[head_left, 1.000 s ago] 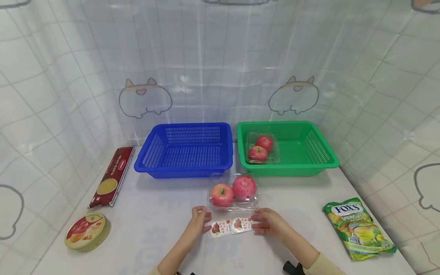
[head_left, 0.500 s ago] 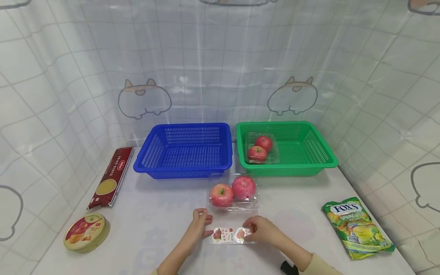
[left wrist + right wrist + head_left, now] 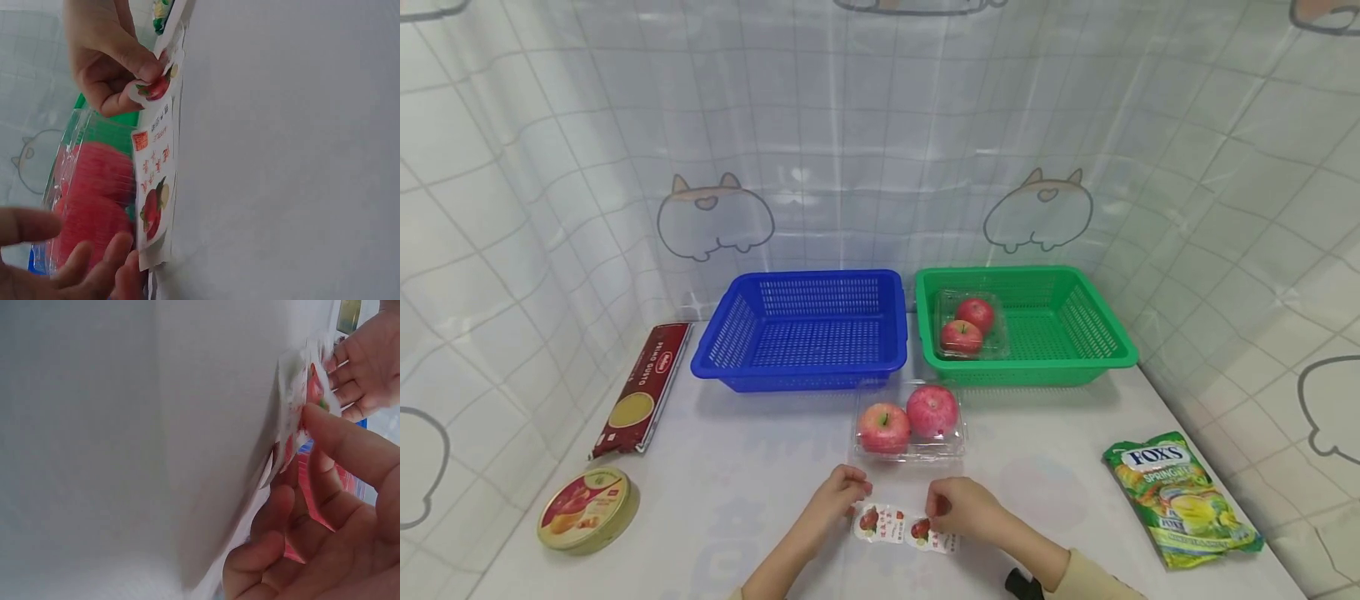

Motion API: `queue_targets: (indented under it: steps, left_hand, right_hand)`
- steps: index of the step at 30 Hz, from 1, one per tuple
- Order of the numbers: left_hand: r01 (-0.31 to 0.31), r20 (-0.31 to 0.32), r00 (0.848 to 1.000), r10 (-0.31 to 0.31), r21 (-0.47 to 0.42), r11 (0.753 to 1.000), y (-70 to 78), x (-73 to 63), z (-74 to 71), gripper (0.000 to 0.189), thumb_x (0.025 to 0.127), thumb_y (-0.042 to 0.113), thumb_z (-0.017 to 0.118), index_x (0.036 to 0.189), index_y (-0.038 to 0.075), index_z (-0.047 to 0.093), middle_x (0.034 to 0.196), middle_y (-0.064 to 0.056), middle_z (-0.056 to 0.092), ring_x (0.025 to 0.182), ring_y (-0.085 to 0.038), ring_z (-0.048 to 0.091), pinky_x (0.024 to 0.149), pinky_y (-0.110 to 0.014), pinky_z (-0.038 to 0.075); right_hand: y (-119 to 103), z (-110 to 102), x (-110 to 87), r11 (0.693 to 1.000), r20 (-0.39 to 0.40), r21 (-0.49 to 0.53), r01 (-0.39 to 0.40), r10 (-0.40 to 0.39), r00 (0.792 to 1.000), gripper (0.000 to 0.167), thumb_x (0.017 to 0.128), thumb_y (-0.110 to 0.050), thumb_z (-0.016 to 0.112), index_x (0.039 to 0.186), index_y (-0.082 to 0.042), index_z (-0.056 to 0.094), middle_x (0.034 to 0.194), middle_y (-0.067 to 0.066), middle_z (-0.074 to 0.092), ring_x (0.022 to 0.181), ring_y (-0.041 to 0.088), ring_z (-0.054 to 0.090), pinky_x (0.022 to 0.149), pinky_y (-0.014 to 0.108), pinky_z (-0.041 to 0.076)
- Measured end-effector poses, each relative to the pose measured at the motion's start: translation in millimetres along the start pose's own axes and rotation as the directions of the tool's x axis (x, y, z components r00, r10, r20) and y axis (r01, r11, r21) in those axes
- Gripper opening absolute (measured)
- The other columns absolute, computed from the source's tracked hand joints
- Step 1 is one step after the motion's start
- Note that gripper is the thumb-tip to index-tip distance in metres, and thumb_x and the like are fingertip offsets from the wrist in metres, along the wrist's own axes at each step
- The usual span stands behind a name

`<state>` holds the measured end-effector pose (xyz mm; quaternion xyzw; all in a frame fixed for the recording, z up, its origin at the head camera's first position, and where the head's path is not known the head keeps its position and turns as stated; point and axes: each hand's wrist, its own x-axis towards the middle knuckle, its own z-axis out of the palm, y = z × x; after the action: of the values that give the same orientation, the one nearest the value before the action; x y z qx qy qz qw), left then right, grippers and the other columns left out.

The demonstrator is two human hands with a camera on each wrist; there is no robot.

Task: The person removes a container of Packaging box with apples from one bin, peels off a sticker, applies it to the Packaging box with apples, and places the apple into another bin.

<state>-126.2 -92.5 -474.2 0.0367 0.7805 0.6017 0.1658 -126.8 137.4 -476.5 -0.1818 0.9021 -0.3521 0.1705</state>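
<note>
Label strip (image 3: 887, 525) nearer the body, between right fingers (image 3: 942, 490)

Sticker strip (image 3: 155, 165) partly behind fingers (image 3: 139, 60)

The green bag (image 3: 1183, 504) says FOX'S in big letters near the top. Under that it says SPRING, then a word that starts with TE, but its end is hard to see. The dark red pack (image 3: 646, 375) says PRIMO GUSTO. The tiny word in its oval (image 3: 663, 362) is too fuzzy. The white stickers (image 3: 157, 140) have red Chinese writing, too blurry to read. The round tin's (image 3: 586, 510) words are too small.
</note>
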Motion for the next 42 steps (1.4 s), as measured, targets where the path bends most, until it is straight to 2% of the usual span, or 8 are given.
queue_targets:
  steps: [3,5,10,13,28,31,37,42]
  left_hand:
    - [-0.062,0.093,0.995,0.048,0.155,0.986,-1.1,1.7,0.0,0.030,0.082,0.007,0.062,0.107,-0.007,0.054,0.098,-0.013,0.063,0.090,-0.022,0.057,0.075,-0.036,0.047]
    - [-0.140,0.158,0.983,0.098,0.280,0.950,-1.5,3.5,0.8,0.030,0.076,0.005,0.069,0.104,-0.002,0.061,0.096,-0.009,0.065,0.090,-0.023,0.059,0.079,-0.038,0.048]
    - [-0.322,0.240,0.945,0.223,0.554,0.768,-2.6,5.3,3.4,0.033,0.060,-0.003,0.073,0.088,0.014,0.072,0.084,0.007,0.062,0.078,-0.011,0.054,0.070,-0.027,0.043]
    - [-0.350,0.244,0.936,0.252,0.613,0.708,-3.4,4.4,3.9,0.036,0.056,-0.005,0.069,0.084,0.017,0.072,0.079,0.010,0.055,0.070,-0.005,0.044,0.063,-0.022,0.035]
    - [-0.345,0.243,0.938,0.246,0.634,0.692,3.2,3.8,3.7,0.033,0.059,-0.002,0.073,0.088,0.012,0.070,0.081,0.008,0.056,0.075,-0.008,0.051,0.069,-0.026,0.043]
    - [-0.336,0.244,0.941,0.232,0.618,0.710,6.9,3.5,1.8,0.030,0.063,-0.001,0.074,0.090,0.010,0.069,0.080,0.006,0.057,0.073,-0.007,0.050,0.066,-0.026,0.043]
    - [-0.323,0.248,0.943,0.223,0.518,0.792,27.5,4.2,-10.3,0.016,0.075,0.003,0.069,0.091,0.005,0.068,0.078,0.003,0.059,0.065,-0.008,0.047,0.057,-0.023,0.039]
    - [-0.372,0.179,0.928,0.327,0.500,0.782,49.2,12.0,-20.1,0.008,0.082,0.009,0.066,0.089,0.005,0.067,0.078,0.004,0.060,0.068,-0.009,0.049,0.059,-0.022,0.041]
  right_hand:
    - [0,0,1.0,0.999,0.001,0.023,0.040,-0.040,0.999,0.019,0.073,-0.008,0.074,0.068,-0.016,0.057,0.065,-0.011,0.050,0.062,0.004,0.043,0.057,0.023,0.036]
    - [0,-1,1.6,0.997,-0.005,0.041,0.062,-0.062,0.998,0.019,0.073,-0.008,0.074,0.068,-0.016,0.057,0.064,-0.011,0.050,0.061,0.004,0.042,0.055,0.022,0.036]
    - [-2,-2,2.6,0.995,-0.016,0.054,0.083,-0.083,0.996,0.019,0.073,-0.007,0.074,0.069,-0.016,0.058,0.065,-0.011,0.050,0.061,0.003,0.042,0.054,0.022,0.036]
    - [-3,-6,2.3,0.994,-0.021,0.052,0.095,-0.094,0.995,0.018,0.072,-0.007,0.074,0.069,-0.016,0.058,0.066,-0.012,0.052,0.062,0.003,0.043,0.056,0.022,0.038]
    - [-13,-39,1.6,0.949,-0.069,0.294,0.110,-0.094,0.993,0.010,0.078,-0.008,0.071,0.078,-0.008,0.060,0.075,-0.002,0.056,0.067,0.011,0.049,0.056,0.021,0.041]
    - [-17,-43,2.5,0.942,-0.088,0.313,0.119,-0.096,0.991,0.012,0.079,-0.011,0.071,0.082,-0.008,0.060,0.076,-0.001,0.056,0.067,0.011,0.047,0.055,0.020,0.040]
    - [-25,-48,7.0,0.929,-0.186,0.345,0.136,-0.074,0.980,0.020,0.079,-0.010,0.071,0.090,-0.003,0.055,0.078,0.003,0.059,0.070,0.014,0.051,0.058,0.021,0.044]
    - [-31,-52,14.2,0.923,-0.299,0.365,0.123,-0.009,0.954,0.024,0.078,-0.008,0.071,0.088,-0.004,0.050,0.075,0.003,0.056,0.070,0.015,0.051,0.057,0.022,0.044]
